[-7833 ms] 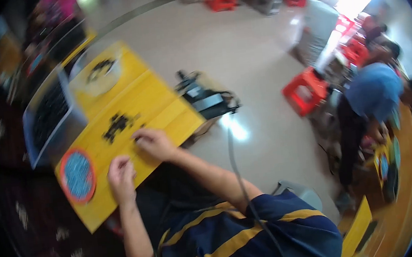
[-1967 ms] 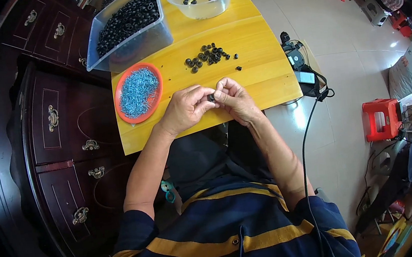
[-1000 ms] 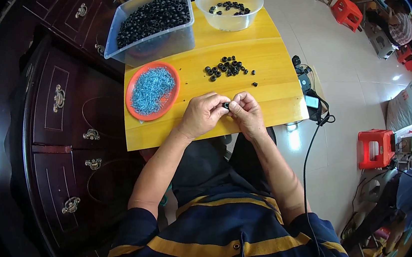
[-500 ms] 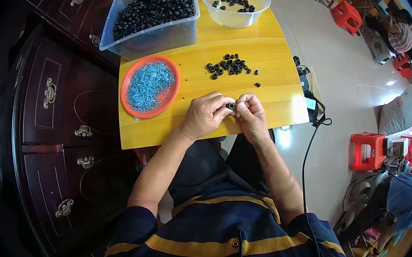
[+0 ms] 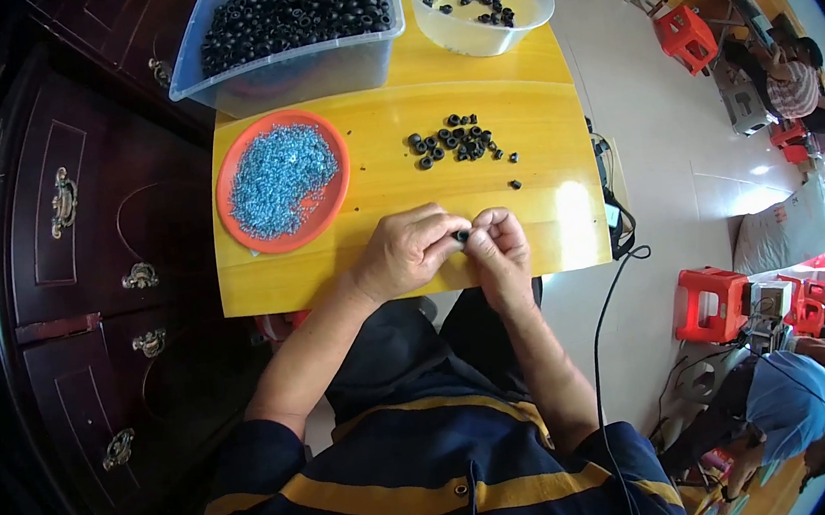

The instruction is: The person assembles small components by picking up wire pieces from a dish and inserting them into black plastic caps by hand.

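Observation:
Between my two hands, over the front part of the yellow table (image 5: 394, 174), is a small black hollow ring-like piece (image 5: 462, 236). My left hand (image 5: 406, 252) pinches it from the left with thumb and forefinger. From the right, my right hand (image 5: 500, 253) is closed, its thumb and fingertips pressed together right against the piece. Whether those right fingertips hold something small as well is hidden. Beyond my hands lies a loose group of similar black pieces (image 5: 461, 140). An orange-red plate (image 5: 344, 179) heaped with tiny shiny blue bits (image 5: 274, 182) sits to the left.
A clear plastic bin (image 5: 313, 75) full of black pieces stands at the back left. Beside it is a clear round bowl (image 5: 465, 39) with several more. A dark drawer cabinet (image 5: 84, 292) borders the left, a black cable (image 5: 597, 339) hangs right, and people sit beyond red stools (image 5: 711, 304).
My right thumb has moved onto the black piece, which shows less of its opening. Both hands stay together at the table's front. The whole view has shifted slightly.

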The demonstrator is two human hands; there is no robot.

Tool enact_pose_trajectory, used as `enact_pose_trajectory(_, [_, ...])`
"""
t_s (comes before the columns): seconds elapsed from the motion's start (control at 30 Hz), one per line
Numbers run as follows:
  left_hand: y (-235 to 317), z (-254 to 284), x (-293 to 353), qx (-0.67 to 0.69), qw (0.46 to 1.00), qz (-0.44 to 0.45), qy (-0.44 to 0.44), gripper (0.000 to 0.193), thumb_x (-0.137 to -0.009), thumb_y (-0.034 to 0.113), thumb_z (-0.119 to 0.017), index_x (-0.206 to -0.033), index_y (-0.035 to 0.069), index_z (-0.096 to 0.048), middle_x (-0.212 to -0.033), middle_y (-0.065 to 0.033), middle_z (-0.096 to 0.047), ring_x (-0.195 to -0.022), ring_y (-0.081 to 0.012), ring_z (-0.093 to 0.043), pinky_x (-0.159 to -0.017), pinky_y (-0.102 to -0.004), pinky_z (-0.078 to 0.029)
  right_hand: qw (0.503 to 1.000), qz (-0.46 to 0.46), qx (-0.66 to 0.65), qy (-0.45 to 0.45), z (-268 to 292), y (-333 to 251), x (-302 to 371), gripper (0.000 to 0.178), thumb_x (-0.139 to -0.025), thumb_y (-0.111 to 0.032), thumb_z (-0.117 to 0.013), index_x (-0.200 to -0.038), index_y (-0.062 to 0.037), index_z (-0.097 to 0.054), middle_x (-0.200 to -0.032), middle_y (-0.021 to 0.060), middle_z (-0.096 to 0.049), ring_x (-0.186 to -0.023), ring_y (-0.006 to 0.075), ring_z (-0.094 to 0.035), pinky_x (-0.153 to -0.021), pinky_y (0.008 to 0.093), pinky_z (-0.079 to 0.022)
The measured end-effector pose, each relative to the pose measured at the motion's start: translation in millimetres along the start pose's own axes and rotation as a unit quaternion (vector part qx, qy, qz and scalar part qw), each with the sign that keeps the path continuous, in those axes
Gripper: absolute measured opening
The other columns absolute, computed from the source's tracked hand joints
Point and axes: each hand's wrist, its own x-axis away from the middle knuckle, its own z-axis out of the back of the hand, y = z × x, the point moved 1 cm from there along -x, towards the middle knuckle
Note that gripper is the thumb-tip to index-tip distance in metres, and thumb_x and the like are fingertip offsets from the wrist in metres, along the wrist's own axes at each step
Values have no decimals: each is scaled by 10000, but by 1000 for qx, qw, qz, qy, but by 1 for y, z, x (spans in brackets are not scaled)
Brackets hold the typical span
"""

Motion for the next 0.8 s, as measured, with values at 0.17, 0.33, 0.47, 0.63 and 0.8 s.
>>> enact_pose_trajectory(0.17, [-7,3,11,-7,1000,-10,-2,198,-783,13,-719,-970,45,-662,-827,-98,-653,-744,-272,-666,-642,-349,-527,998,-8,58,8,-9,3,3,211,-904,30,-649,-1059,-43,-527,-940,5,-591,-878,86,-590,-787,225,-480])
enact_pose_trajectory(0.33, [-9,6,12,7,1000,-5,-1,213,-783,8,-729,-983,36,-661,-847,-100,-667,-754,-267,-674,-651,-341,-534,998,-16,60,-5,-14,-3,1,205,-903,24,-654,-1048,-33,-521,-934,16,-595,-861,94,-596,-775,229,-495])
enact_pose_trajectory(0.47, [-9,6,10,-1,1000,-17,17,193,-788,34,-719,-970,50,-655,-810,-96,-645,-720,-278,-660,-626,-358,-528,996,-35,76,-5,-11,-3,-1,206,-900,30,-658,-1041,-35,-524,-923,13,-602,-853,85,-595,-765,223,-493])
enact_pose_trajectory(0.63, [-9,18,10,-30,999,-36,-23,224,-775,34,-731,-985,42,-653,-823,-101,-647,-733,-279,-663,-633,-358,-536,991,-45,126,-11,-16,-4,-3,203,-893,24,-674,-1009,-42,-521,-856,-5,-592,-816,80,-592,-757,217,-485])
enact_pose_trajectory(0.8, [-7,29,13,-79,994,-66,-38,229,-763,49,-732,-979,54,-655,-816,-94,-636,-744,-282,-664,-637,-367,-540,988,-43,149,2,-25,-1,-1,186,-903,-21,-683,-970,-52,-512,-840,-24,-555,-800,66,-565,-728,206,-457])
